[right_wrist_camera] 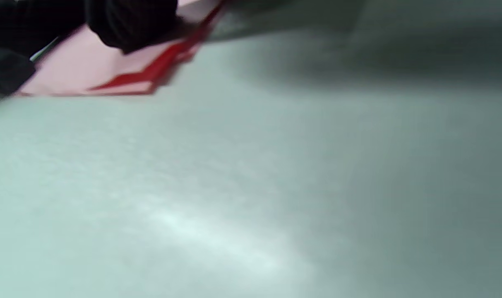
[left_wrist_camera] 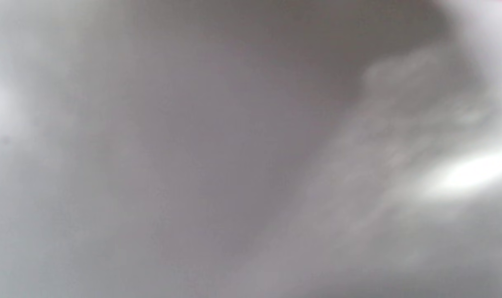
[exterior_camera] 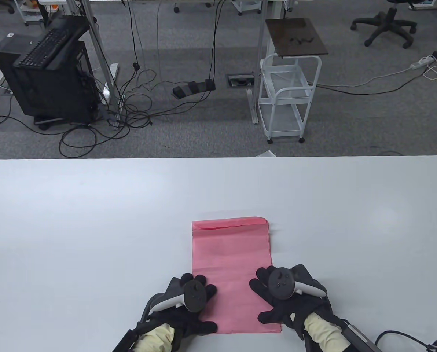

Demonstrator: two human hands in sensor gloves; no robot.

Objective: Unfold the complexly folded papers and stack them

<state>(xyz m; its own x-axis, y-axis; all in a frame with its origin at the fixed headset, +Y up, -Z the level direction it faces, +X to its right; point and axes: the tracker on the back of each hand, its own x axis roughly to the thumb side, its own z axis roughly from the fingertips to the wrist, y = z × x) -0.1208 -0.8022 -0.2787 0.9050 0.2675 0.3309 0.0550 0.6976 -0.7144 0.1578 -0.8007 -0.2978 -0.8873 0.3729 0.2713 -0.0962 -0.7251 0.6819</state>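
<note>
A pink folded paper [exterior_camera: 231,256] lies flat on the white table [exterior_camera: 94,220] near its front edge, several layers showing at its far edge. My left hand [exterior_camera: 194,304] rests flat on the paper's near left part, fingers spread. My right hand [exterior_camera: 277,297] rests flat on its near right part, fingers spread. The right wrist view shows a corner of the paper [right_wrist_camera: 110,70] with layered edges and a black gloved fingertip [right_wrist_camera: 130,25] on it. The left wrist view is only a grey blur.
The table's far edge [exterior_camera: 218,158] runs across the middle of the table view. Beyond it on the floor stand a white cart [exterior_camera: 288,99], a black computer tower [exterior_camera: 46,77] and loose cables [exterior_camera: 130,106].
</note>
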